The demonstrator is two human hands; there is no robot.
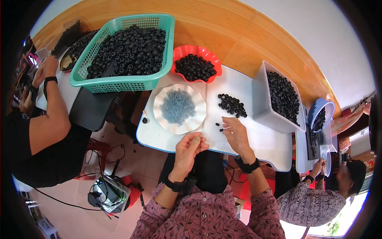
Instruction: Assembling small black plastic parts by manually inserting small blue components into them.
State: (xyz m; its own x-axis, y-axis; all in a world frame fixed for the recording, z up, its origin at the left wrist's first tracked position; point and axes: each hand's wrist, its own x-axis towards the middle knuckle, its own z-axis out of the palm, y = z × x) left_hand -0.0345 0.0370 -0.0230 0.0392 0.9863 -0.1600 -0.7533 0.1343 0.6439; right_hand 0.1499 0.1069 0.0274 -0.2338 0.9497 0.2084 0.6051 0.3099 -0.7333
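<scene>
Mid-frame, we seem to be picking through black beads (232, 105), left hand (190, 148) and right hand (235, 133) half-curled, whether gripping anything we cannot tell, the next move needing a precise pinch.

At lower center, what the left hand (188, 149) may hold is too small to tell; likewise the right hand (235, 135). Mid-frame, tiny clear pieces (177, 106) blend together. At far left, a co-worker's (36, 159) head is cut off. The patterned shirt (203, 215) leaves the bottom edge.
</scene>
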